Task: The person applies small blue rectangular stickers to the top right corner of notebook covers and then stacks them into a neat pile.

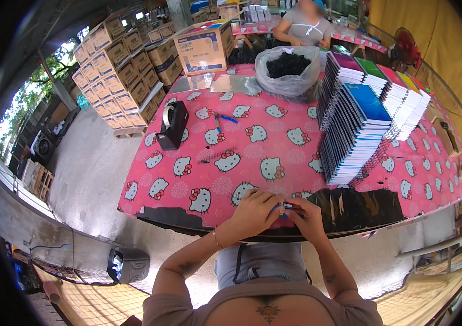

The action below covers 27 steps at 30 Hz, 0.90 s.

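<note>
Close to the table's front edge, my left hand [255, 211] and my right hand [307, 218] meet with bent, closed fingers. Pinched between them is a small blue-and-white object [283, 207]; the fingers cover most of it, so its kind is unclear. To the right rises a tall stack of spiral notebooks with blue covers [368, 103], its black bindings facing left. Beyond my left hand, a loose black spiral coil [217, 156] lies on the pink patterned tablecloth [252, 133]. Farther off are a blue pen [227, 118] and a black tape dispenser [174, 126].
More notebook stacks [394, 81] stand behind the blue one. A clear plastic bag [290, 81] of black coils, flat sheets [193, 82] and a cardboard box [203, 49] occupy the far side. Beyond are boxes on a pallet [114, 81], a red fan [406, 46] and a seated person [306, 30].
</note>
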Tool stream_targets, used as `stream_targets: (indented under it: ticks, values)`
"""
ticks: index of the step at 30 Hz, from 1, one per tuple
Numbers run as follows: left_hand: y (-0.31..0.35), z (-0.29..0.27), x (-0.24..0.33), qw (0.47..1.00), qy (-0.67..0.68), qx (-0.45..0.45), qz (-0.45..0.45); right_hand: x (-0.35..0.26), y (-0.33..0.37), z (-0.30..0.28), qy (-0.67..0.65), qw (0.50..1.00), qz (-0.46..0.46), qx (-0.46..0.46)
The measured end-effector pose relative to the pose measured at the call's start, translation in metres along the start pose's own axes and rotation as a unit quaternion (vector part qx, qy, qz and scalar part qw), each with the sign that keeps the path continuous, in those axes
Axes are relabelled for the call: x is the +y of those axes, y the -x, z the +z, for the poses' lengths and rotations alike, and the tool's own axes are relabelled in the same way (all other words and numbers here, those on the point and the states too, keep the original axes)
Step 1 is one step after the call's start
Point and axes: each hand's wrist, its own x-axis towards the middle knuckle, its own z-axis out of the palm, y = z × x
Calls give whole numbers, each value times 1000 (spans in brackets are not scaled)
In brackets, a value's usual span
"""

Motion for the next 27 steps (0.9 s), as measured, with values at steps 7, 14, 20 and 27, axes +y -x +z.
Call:
stream_targets:
  ticks: [7, 14, 20, 27]
  values:
    - [1, 9, 1, 998, -43, 33, 15, 16, 8, 2, -14, 999, 30, 13]
    - [2, 17, 0, 998, -53, 18, 25, 13, 8, 2, 10, 999, 50, -5]
    - [2, 8, -4, 999, -30, -24, -7, 5, 4, 3, 31, 999, 16, -13]
    - [1, 14, 0, 999, -28, 15, 19, -2, 0, -3, 27, 1000, -2, -10]
